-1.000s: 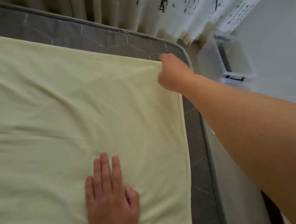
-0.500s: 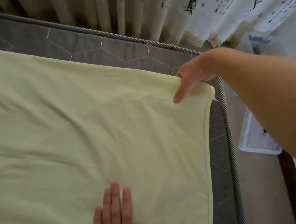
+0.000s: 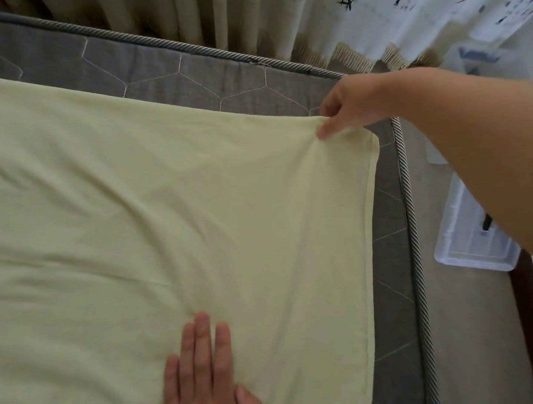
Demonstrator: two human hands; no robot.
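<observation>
The pale yellow sheet (image 3: 196,206) lies spread on the grey mattress (image 3: 161,70), with its far right corner (image 3: 363,144) a little raised. The right hand (image 3: 351,104) has this corner: the grip is pinching the cloth with curled fingers, but the thumb is hidden, so I cannot say how deep the hold goes. The left hand (image 3: 205,376) lies flat on the sheet near the front, fingers straight and together, pressing down. To do this step well, I think the left hand should anchor the cloth while the right pulls the corner outward and low, so the diagonal wrinkles go out. A bare grey band runs along the far and right sides up to the corded edge (image 3: 409,198). The curtain (image 3: 214,19) hangs close behind. On the right is open floor (image 3: 476,329), with a clear plastic box (image 3: 473,247) near the arm.
</observation>
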